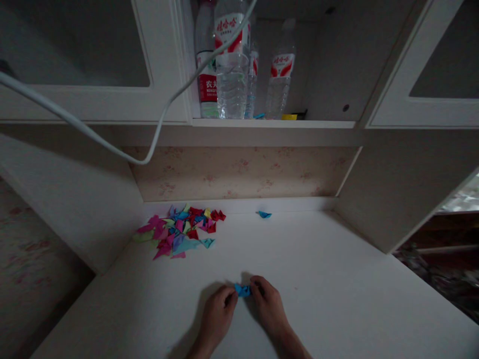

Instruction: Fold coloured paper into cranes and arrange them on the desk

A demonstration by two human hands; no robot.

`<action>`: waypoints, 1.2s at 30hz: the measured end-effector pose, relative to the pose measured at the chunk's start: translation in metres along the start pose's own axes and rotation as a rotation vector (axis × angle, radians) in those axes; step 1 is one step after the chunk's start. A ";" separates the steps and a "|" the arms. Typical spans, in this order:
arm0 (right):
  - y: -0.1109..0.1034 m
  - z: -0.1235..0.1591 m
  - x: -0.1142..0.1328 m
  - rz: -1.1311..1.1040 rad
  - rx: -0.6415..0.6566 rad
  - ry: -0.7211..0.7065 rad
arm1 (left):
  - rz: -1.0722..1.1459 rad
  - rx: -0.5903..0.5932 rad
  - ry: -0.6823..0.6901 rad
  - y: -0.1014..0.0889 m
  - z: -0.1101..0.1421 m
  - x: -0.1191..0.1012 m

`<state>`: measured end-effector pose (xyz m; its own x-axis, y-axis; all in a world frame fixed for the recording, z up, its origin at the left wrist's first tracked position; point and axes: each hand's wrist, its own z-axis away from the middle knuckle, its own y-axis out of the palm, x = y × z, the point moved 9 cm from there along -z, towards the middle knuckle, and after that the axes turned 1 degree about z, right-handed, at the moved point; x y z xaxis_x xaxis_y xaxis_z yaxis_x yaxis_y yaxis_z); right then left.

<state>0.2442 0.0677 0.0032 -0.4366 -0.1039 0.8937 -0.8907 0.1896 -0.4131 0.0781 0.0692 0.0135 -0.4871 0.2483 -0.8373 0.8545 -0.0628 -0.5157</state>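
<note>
Between my two hands is a small blue folded paper piece [243, 290], with creased, pointed parts; its exact shape is too small to make out. My left hand [220, 309] pinches its left end between thumb and fingers. The right end is pinched by my right hand [268, 303]. Both hands are low over the white desk [318, 284], near its front. Farther back, a single blue folded paper boat [265, 214] rests by the rear edge.
A heap of colourful folded paper pieces [179, 232] lies at the back left of the desk. Overhead, a shelf [322, 123] holds several plastic bottles [232, 75]. A white cable [142, 161] hangs across the upper left. Side panels [407, 174] flank the desk.
</note>
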 end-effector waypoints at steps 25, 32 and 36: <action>0.001 -0.001 -0.003 -0.003 0.016 0.020 | -0.003 0.032 -0.023 0.003 -0.001 0.003; 0.001 -0.001 -0.002 -0.008 0.037 0.038 | -0.005 0.030 -0.011 0.002 -0.001 0.002; 0.001 0.000 -0.002 -0.004 0.036 0.042 | -0.009 0.023 -0.017 0.001 0.000 0.004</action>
<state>0.2439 0.0679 0.0007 -0.4276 -0.0637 0.9017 -0.8970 0.1535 -0.4145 0.0776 0.0705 0.0100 -0.4980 0.2329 -0.8353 0.8457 -0.0829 -0.5273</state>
